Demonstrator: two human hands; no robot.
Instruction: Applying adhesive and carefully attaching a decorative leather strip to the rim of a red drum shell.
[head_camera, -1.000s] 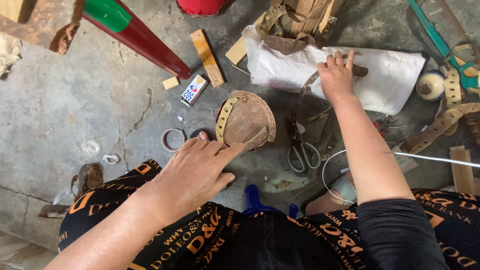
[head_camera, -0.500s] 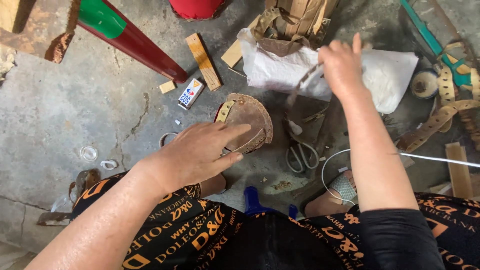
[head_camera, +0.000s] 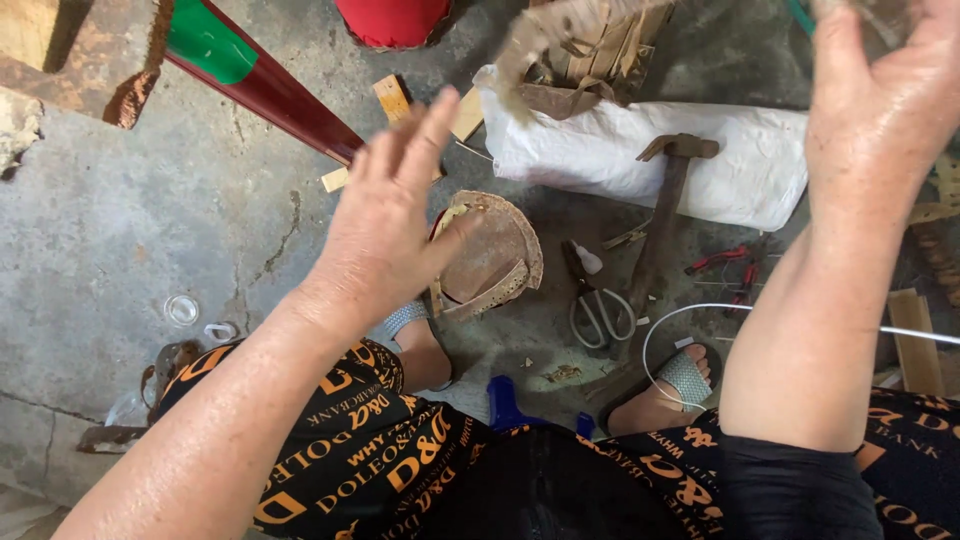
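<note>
Nearest to me I see my lap in black trousers (head_camera: 400, 450) with orange print, and both forearms rising out of it. My left arm runs up from the near left corner toward the middle of the scene. The left hand (head_camera: 390, 225) is lifted off the floor, seen from the back, fingers spread and straight, thumb out to the right; it is open and holds nothing. Just past the thumb, on the concrete floor (head_camera: 150, 230), lies a rusty round metal plate (head_camera: 495, 255) with a frayed woven edge, and the hand hovers above its left side.

My right arm rises steeply along the right side. The right hand (head_camera: 880, 95) is high at the far right, fingers curled around something brownish at the top edge; it is blurred and cut off, so I cannot tell what it grips.

Between the arms, near, are my two feet in grey sandals (head_camera: 690, 375), with a blue tool (head_camera: 510, 405) between them. A little farther lie scissors (head_camera: 598, 305) and, right of them, small red pliers (head_camera: 720, 262). A hammer (head_camera: 665, 205) with a wooden handle rests partly on a white sack (head_camera: 620, 150). Far left, a red and green pole (head_camera: 260, 85) slants across the floor, with wood scraps (head_camera: 392, 98) near it.
</note>
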